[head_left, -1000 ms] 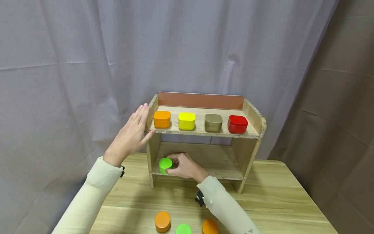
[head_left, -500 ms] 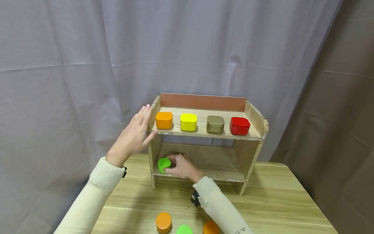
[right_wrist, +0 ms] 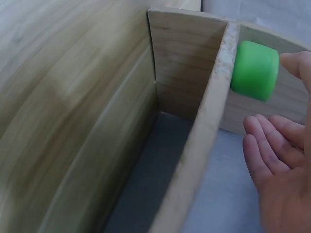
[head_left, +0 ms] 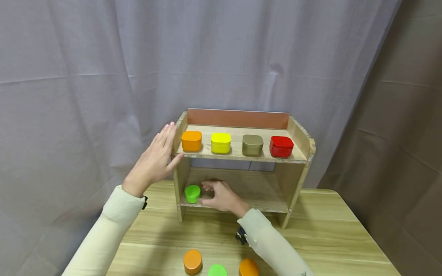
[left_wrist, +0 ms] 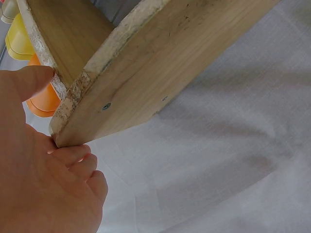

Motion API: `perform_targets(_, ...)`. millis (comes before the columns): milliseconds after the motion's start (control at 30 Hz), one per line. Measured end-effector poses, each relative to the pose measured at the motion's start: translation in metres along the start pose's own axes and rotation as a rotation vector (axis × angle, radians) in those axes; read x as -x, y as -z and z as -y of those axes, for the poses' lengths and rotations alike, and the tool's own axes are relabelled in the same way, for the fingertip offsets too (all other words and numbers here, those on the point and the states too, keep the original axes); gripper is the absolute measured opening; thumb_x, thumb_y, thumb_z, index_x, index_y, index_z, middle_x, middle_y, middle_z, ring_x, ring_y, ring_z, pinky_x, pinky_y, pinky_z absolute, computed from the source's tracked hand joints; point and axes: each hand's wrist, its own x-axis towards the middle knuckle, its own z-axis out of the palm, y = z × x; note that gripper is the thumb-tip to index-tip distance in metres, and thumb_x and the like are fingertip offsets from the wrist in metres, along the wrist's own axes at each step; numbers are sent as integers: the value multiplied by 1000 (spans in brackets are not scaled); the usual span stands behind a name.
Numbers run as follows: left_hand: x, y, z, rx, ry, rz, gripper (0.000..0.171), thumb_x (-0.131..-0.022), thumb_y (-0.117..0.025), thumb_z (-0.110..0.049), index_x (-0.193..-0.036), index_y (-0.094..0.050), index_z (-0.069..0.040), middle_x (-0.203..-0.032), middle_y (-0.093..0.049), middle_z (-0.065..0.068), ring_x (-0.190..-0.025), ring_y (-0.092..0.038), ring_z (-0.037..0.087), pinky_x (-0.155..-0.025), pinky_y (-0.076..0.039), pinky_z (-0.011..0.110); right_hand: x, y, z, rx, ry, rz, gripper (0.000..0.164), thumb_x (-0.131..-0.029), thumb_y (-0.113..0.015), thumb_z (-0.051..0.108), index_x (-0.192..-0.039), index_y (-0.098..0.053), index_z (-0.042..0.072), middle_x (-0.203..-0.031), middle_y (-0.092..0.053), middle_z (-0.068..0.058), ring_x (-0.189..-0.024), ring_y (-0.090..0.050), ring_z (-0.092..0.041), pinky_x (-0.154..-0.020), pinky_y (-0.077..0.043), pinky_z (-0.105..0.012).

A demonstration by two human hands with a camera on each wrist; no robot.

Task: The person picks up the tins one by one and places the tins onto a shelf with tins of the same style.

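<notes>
On the left end of the lower shelf stands a small round green container (head_left: 192, 194). Just right of it is my right hand (head_left: 222, 195), thumb and fingers parted with nothing held. In the right wrist view, the thumb tip is close beside the green container (right_wrist: 254, 71) and the other fingers are loosely bent below it. My left hand (head_left: 153, 159) rests on the left side of the wooden shelf unit (head_left: 238, 158), fingers straight along the side panel. Its thumb touches the front edge of the upper board, as the left wrist view shows near the panel's corner (left_wrist: 73, 104).
Along the upper shelf stand orange (head_left: 191, 141), yellow (head_left: 220, 143), olive (head_left: 252, 145) and red (head_left: 281, 147) lidded boxes. Nearer on the wooden table (head_left: 331, 230) are two round orange containers (head_left: 192, 262) and a green one (head_left: 217, 270). Grey curtain (head_left: 221, 53) hangs behind.
My right hand has let go of the green container and drawn slightly to the right. The container has shifted a little left on the lower shelf. My left hand stays on the shelf unit.
</notes>
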Motion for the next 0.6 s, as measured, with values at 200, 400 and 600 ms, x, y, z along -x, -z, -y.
perform_targets(200,-1,0,1,5,-4,-2,86,-109,-57,-35,-168,-7,3,-177,-11,23,-166,-11,40,-133,-18,60,25,22,3,69,83,11,63,-88,-84,29,-138,-65,-4,-127,-74,-17,-114,-72,-27,-102,-61,-42)
perform_targets(400,0,2,-1,8,5,10,86,-109,-56,-36,-168,-7,4,-178,-8,21,-166,-10,40,-133,-18,60,59,35,7,113,93,113,67,-91,-82,37,-143,-62,1,-133,-71,-10,-121,-71,-23,-106,-59,-41)
perform_targets(600,-1,2,-1,8,2,9,85,-109,-55,-36,-168,-8,4,-178,-9,22,-166,-10,40,-133,-18,60,93,36,5,98,88,222,64,-92,-81,41,-145,-62,10,-137,-70,-3,-125,-67,-19,-109,-57,-42)
